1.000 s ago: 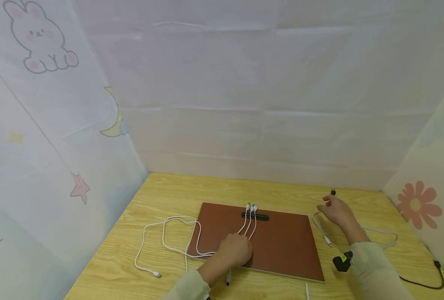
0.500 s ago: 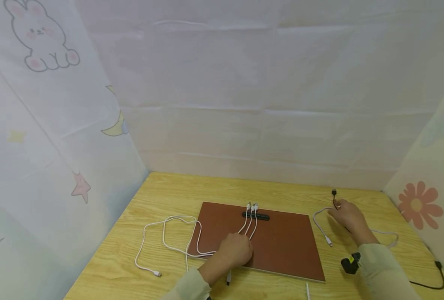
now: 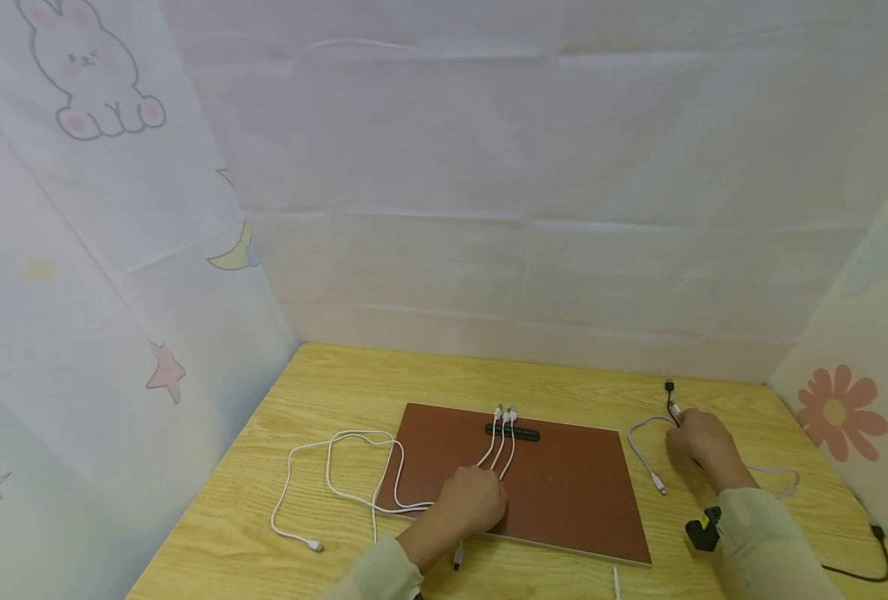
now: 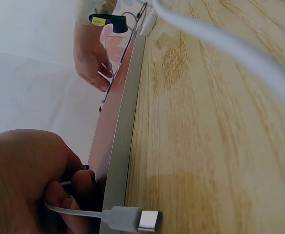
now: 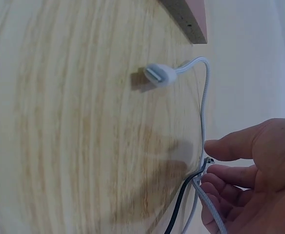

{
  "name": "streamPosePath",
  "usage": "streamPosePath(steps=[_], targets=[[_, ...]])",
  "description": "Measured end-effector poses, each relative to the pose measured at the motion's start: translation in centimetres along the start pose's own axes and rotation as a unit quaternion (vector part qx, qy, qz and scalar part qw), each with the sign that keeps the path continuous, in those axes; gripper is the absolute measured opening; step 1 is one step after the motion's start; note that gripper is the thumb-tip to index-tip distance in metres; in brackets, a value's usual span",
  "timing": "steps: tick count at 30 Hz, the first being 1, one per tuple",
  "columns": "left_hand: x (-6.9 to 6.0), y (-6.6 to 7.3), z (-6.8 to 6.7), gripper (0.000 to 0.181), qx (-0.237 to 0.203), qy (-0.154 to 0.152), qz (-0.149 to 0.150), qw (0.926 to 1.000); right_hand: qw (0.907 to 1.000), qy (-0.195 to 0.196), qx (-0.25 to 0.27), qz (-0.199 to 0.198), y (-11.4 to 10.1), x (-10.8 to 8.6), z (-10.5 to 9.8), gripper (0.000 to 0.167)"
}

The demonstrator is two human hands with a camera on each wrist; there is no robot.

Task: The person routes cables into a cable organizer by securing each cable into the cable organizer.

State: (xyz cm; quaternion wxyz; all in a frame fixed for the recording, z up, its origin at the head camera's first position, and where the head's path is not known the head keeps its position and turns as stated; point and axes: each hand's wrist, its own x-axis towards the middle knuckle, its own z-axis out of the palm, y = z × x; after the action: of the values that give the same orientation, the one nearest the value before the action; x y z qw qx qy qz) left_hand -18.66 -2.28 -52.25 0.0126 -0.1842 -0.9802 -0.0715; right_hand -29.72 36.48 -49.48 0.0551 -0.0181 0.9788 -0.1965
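In the head view my left hand (image 3: 468, 502) grips a bundle of white charging cables (image 3: 506, 457) low on a reddish-brown board (image 3: 567, 492). Three cable ends pass over a black cable clip (image 3: 530, 434) near the board's back edge. Below the hand, a white connector (image 4: 125, 219) with a metal tip hangs past the board's edge in the left wrist view. At the table's right, my right hand (image 3: 702, 446) is beside a grey braided cable (image 5: 205, 92) and a black cable (image 5: 180, 200). Its fingers are loosely bent, thumb and forefinger apart near where the cables cross.
Loops of white cable (image 3: 329, 467) lie left of the board, ending in a white connector (image 3: 314, 546). A black cable (image 3: 864, 575) runs along the right. A slim white object (image 3: 616, 582) sits at the front. Fabric walls (image 3: 429, 250) surround the wooden table (image 3: 339, 375).
My right hand has drawn to the right and slightly toward me, uncovering a black cable and a white cable end. My left hand has kept its place on the cables.
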Motion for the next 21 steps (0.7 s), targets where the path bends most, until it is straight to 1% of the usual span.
streamPosePath(steps=[1,7,13,16,19,21], targets=[[-0.01,0.02,-0.03,0.046,-0.002,-0.001,-0.002,1.0,1.0,0.0,-0.002,0.0,0.01,0.0,0.04,0.019],[-0.13,0.14,-0.27,0.047,-0.024,-0.01,-0.01,0.9996,0.9999,-0.008,-0.005,0.009,-0.09,-0.11,0.13,0.027],[-0.15,0.18,-0.21,0.047,-0.02,-0.009,-0.014,0.9997,0.9993,-0.013,0.02,0.03,-0.49,-0.41,0.37,0.035],[-0.21,0.3,-0.25,0.046,-0.022,-0.012,-0.016,0.9996,0.998,-0.016,0.045,0.042,-0.63,-0.55,0.51,0.037],[-0.23,0.41,-0.19,0.046,-0.026,-0.017,-0.023,0.9993,0.9967,-0.021,0.061,0.049,-0.73,-0.56,0.41,0.036],[-0.22,0.48,-0.17,0.045,-0.026,-0.017,-0.029,0.9991,0.9969,-0.023,0.055,0.053,-0.75,-0.47,0.2,0.035]])
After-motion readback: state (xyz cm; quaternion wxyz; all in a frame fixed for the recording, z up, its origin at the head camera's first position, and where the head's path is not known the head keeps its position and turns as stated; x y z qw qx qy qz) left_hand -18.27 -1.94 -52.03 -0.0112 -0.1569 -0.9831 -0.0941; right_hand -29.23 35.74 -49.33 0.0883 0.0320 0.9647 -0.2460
